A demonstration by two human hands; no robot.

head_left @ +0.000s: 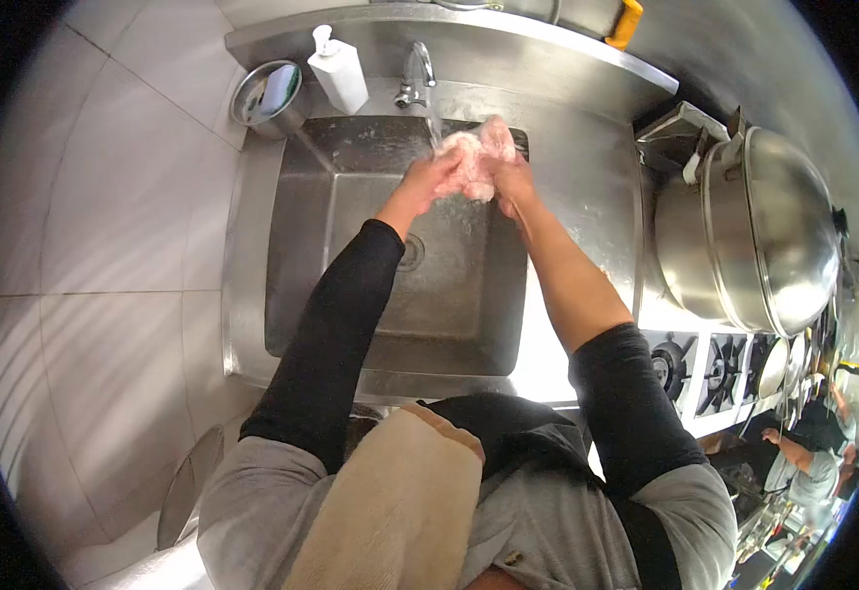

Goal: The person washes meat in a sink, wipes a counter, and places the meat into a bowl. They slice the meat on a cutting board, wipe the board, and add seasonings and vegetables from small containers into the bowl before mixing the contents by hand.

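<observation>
Water runs from the faucet at the far side. Left hand and right hand grip a wet, pale pink mass, possibly raw poultry, fingers closed on it, held over the far right of the steel sink basin. White pump bottle stands left of the faucet.

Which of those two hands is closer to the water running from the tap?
The left hand, beside the falling water; the right hand holds the opposite side of the pale pink lump, farther from the stream.
</observation>
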